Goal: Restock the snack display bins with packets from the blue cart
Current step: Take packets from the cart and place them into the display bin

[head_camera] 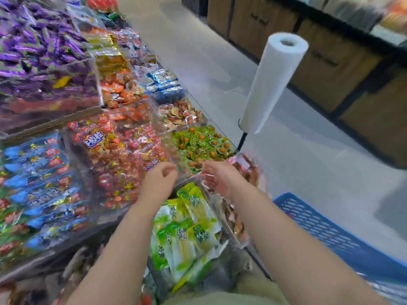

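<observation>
Bins (187, 125) at eleven o'clock look full, blue cart (330, 234) at four; little seems left, left hand (159, 178) curled empty, right hand (218, 178) too blurred to tell.

Saw a white roll (273, 84) upright on a thin black stand (242, 138), leaning right toward its top, hollow core showing at the upper end. Found pale grey floor (308, 172) behind and around it, forming an aisle. Noted brown wooden cabinets (330, 69) with black frames along the far side of that aisle, dark handles (259, 19) on their fronts. Made out only blurred goods (352, 9) on top.
</observation>
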